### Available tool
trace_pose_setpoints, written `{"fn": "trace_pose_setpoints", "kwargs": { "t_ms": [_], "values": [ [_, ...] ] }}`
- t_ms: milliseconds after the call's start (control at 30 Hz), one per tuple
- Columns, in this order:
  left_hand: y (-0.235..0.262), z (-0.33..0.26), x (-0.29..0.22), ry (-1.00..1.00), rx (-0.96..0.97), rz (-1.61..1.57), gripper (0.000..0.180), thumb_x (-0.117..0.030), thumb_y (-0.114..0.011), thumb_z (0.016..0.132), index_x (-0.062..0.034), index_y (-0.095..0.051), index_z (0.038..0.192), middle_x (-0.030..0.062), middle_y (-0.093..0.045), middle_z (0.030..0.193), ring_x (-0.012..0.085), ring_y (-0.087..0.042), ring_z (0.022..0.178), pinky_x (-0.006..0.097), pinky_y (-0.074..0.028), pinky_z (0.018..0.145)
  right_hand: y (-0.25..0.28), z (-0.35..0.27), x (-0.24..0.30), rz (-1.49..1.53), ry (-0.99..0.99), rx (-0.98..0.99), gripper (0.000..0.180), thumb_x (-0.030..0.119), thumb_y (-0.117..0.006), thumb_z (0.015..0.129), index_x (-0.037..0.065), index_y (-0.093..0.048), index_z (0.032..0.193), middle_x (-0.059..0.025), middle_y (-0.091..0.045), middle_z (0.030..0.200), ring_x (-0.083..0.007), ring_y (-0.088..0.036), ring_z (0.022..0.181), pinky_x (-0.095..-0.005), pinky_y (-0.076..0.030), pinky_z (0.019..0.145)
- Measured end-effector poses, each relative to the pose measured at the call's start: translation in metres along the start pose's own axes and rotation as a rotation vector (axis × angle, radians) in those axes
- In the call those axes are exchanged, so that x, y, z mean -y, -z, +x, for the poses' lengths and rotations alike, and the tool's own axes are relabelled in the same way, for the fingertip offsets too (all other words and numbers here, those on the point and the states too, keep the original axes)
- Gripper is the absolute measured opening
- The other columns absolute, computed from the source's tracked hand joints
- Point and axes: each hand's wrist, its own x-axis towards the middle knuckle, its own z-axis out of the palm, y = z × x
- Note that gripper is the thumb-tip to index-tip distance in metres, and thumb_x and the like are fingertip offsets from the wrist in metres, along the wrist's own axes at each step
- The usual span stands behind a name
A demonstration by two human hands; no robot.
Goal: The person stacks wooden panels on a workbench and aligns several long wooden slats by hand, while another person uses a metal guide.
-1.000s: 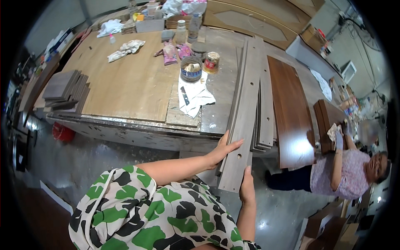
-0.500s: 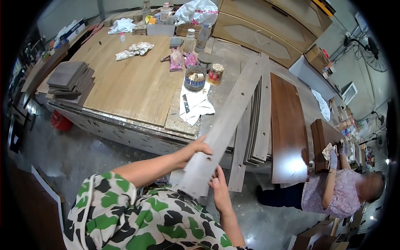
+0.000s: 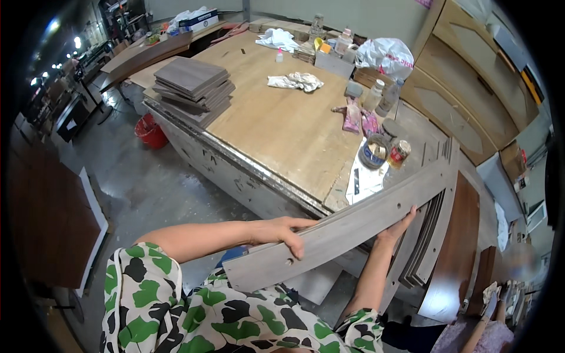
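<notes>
Now lifted clear of the stack [image 3: 432, 235], no longer lying on it as a second ago: long grey plank [image 3: 347, 226], held slantwise above the tabletop [image 3: 282, 129] edge, near end low and left, far end high and right. Left hand [image 3: 285, 230] curled over the near end's top edge, fingers draped down the face. Right hand [image 3: 395, 226] cupped under the middle, gripping from below. Swung leftward, away from the remaining planks at right. Likely carried off next. Beyond: tape roll [image 3: 374, 154], can [image 3: 399, 154], rag [image 3: 296, 81], pile of dark boards [image 3: 193, 88] far left, red bucket [image 3: 150, 130] on the floor.
</notes>
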Motion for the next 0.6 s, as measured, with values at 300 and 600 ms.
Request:
{"fn": "trace_pose_setpoints", "kwargs": {
  "t_ms": [300,600],
  "values": [
    [0.198,-0.037,-0.042,-0.038,0.221,0.436,0.097,-0.021,-0.078,0.057,-0.0061,-0.038,0.144,0.0152,-0.048,0.133,0.0220,-0.048,0.119,0.034,-0.040,0.099,-0.089,-0.030,-0.095,0.094,0.281,-0.230,0.065,0.053,-0.046,0.087,0.008,-0.043,0.133,-0.0088,-0.051,0.128,-0.0279,-0.049,0.117,-0.0423,-0.040,0.098],
    [0.353,-0.068,-0.096,-0.177,0.289,1.023,0.099,-0.034,-0.085,0.048,-0.0183,-0.048,0.139,0.0285,-0.026,0.147,0.0390,-0.034,0.133,0.042,-0.029,0.109,-0.175,-0.057,-0.203,0.254,0.343,-0.353,0.067,0.053,-0.049,0.084,0.008,-0.043,0.134,-0.0077,-0.050,0.128,-0.0282,-0.046,0.118,-0.0423,-0.038,0.099]
  ]
}}
